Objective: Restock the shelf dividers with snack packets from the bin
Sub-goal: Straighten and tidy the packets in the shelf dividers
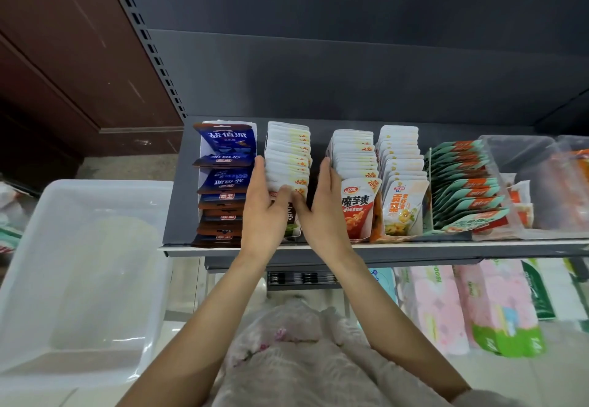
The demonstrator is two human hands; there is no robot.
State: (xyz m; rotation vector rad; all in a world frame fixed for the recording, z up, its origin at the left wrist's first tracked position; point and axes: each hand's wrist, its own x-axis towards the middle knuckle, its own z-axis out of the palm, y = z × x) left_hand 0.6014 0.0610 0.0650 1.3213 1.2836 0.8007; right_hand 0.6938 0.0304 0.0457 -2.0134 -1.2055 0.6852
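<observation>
1. Dark grey metal shelf (pixel 414 245) with a grey back panel; a brown wall shows at the left, and pink and green wrapped packs (pixel 471 308) sit on the level below.
2. Translucent white bin (pixel 28 247) sits left of the shelf and lower down; it looks nearly empty, with only a pale shape showing through the bottom.
3. Rows of snack packets stand on the shelf, left to right: blue-and-brown packets (pixel 223 183), a white row of packets (pixel 288 155), a red-fronted row (pixel 355 183), a yellow-fronted row (pixel 403 190), a teal-and-orange row (pixel 462 180), then clear dividers (pixel 510 164) with blurred orange packets at the far right.
4. Left hand (pixel 264 209) has its fingers straight along the left side of the white row; its thumb lies across the front packet.
5. Right hand (pixel 325 206) has its fingers straight up the right side of the same row, in the gap before the red-fronted row; its thumb comes in at the front and meets the left thumb.
6. Both hands press flat against the white row from either side, squeezing it between them; no fingers curl around a packet.
7. Front packet of the white row is mostly hidden behind the hands; a dark print with green shows at its lower edge.
8. Floral pinkish clothing (pixel 287 359) fills the bottom centre between the forearms.
</observation>
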